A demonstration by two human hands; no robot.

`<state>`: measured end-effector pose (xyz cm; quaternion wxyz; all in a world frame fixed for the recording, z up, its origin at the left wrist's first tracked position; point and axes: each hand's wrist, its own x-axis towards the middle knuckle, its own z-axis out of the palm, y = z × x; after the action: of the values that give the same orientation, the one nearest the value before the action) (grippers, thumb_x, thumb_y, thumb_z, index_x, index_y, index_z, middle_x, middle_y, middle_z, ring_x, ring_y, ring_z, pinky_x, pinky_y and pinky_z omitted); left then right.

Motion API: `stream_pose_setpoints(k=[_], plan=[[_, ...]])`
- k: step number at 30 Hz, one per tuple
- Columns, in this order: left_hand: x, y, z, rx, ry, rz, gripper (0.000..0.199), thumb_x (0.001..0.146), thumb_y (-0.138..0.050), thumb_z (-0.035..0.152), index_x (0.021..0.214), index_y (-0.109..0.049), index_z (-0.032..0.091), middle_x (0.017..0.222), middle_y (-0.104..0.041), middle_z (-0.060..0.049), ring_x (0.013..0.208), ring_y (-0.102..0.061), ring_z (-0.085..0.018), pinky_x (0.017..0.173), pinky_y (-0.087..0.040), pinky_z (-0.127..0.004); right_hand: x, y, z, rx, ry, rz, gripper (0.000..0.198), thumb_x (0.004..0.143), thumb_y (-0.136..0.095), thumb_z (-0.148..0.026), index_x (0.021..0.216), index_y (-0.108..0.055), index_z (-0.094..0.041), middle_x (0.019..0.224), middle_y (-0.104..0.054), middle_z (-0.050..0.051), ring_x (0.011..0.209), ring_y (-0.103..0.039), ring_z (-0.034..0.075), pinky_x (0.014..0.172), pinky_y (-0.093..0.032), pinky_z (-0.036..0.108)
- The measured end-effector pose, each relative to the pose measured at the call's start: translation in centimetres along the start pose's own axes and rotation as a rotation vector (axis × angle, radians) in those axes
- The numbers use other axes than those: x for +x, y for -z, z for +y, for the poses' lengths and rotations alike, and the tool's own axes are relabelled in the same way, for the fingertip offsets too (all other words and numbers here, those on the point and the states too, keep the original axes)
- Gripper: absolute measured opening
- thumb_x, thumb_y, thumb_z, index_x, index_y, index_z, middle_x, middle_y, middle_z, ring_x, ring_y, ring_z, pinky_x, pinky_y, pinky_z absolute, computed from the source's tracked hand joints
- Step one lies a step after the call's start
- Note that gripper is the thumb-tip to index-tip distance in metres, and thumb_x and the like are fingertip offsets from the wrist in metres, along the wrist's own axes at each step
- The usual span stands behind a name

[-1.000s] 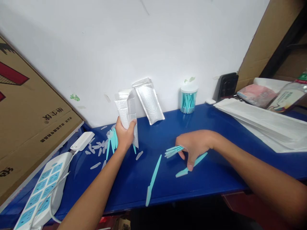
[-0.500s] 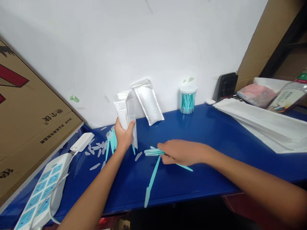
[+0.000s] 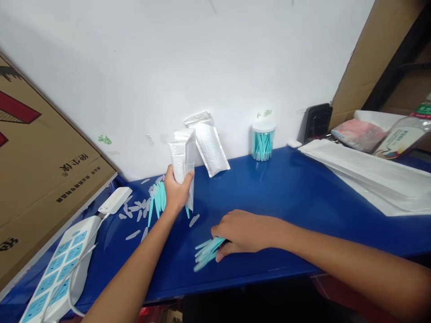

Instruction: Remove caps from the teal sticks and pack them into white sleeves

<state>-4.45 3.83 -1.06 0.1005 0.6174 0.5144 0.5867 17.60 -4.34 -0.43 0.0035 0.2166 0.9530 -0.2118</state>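
Note:
My left hand (image 3: 177,190) is closed around a white padded bubble mailer (image 3: 182,157), held upright with its top end open. My right hand (image 3: 240,231), low over the front of the table, grips a bunch of teal eyebrow razors (image 3: 208,252) that point toward the lower left. Behind my left hand lies a pile of more teal razors (image 3: 158,197), partly hidden. Small clear blade caps (image 3: 136,207) are scattered around that pile, and one loose cap (image 3: 194,220) rests between my hands. Another silvery bubble mailer (image 3: 210,146) leans against the wall.
A lidded clear jar (image 3: 262,141) of teal razors stands by the wall. White mailers (image 3: 373,172) are stacked at the right, near a bottle (image 3: 400,134) and a pink packet (image 3: 358,133). A power strip (image 3: 63,264) with cables and a large carton (image 3: 43,179) occupy the left.
My right hand has moved down toward the table's front edge. The razors lying loose beneath it are now gathered into its bunch. My left hand and the mailer have shifted slightly right.

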Motion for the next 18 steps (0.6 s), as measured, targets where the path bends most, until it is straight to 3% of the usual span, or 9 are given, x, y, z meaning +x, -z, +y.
stream_pose_setpoints(k=[3,6,8,13,16,18], plan=[[-0.1,0.0,0.0,0.008,-0.004,-0.026,0.029,0.08,-0.075,0.039,0.097,-0.063,0.019,0.085,-0.063,0.0,0.077,-0.058,-0.02,0.072,-0.046,-0.03,-0.6,1.0,0.0,0.033,-0.024,0.023,0.033,0.101,-0.06,-0.046,0.084,-0.063,-0.018,0.069,-0.062,0.001,0.061,-0.055,0.017,0.055,-0.027,0.028],[-0.1,0.0,0.0,0.011,-0.005,-0.036,0.029,0.08,-0.075,0.038,0.097,-0.063,0.019,0.084,-0.063,0.0,0.076,-0.057,-0.019,0.072,-0.045,-0.029,-1.4,2.5,0.9,0.269,-0.038,0.13,0.019,0.101,-0.057,-0.032,0.088,-0.059,-0.019,0.072,-0.061,-0.001,0.058,-0.053,0.014,0.054,-0.032,0.026],[-0.1,0.0,0.0,0.011,-0.005,-0.04,0.028,0.081,-0.075,0.038,0.097,-0.062,0.019,0.085,-0.063,0.0,0.076,-0.057,-0.019,0.072,-0.045,-0.029,-1.8,3.4,2.0,0.432,-0.061,0.311,0.02,0.104,-0.052,-0.035,0.092,-0.057,-0.02,0.076,-0.062,0.0,0.061,-0.055,0.014,0.056,-0.038,0.026],[-0.3,0.1,0.4,0.021,-0.007,-0.053,0.028,0.082,-0.075,0.039,0.098,-0.063,0.019,0.087,-0.064,0.0,0.077,-0.058,-0.02,0.073,-0.045,-0.03,-1.8,4.4,5.1,0.806,-0.093,0.767,0.043,0.104,-0.044,-0.061,0.092,-0.054,-0.021,0.078,-0.063,0.002,0.065,-0.063,0.016,0.061,-0.051,0.028],[-0.5,0.0,0.5,0.038,-0.002,-0.076,0.029,0.081,-0.075,0.04,0.099,-0.062,0.02,0.086,-0.063,0.0,0.076,-0.057,-0.02,0.072,-0.045,-0.03,-0.9,3.5,7.0,0.843,-0.212,1.108,0.047,0.094,-0.058,-0.069,0.095,-0.057,-0.022,0.068,-0.051,-0.004,0.054,-0.051,0.013,0.054,-0.047,0.027],[-0.7,-0.1,0.6,0.061,-0.002,-0.092,0.03,0.082,-0.074,0.041,0.098,-0.061,0.021,0.086,-0.062,0.001,0.076,-0.057,-0.019,0.072,-0.044,-0.029,-0.1,2.4,8.2,0.813,-0.344,1.233,0.051,0.088,-0.064,-0.071,0.094,-0.062,-0.021,0.066,-0.05,-0.004,0.055,-0.046,0.013,0.052,-0.042,0.027]])
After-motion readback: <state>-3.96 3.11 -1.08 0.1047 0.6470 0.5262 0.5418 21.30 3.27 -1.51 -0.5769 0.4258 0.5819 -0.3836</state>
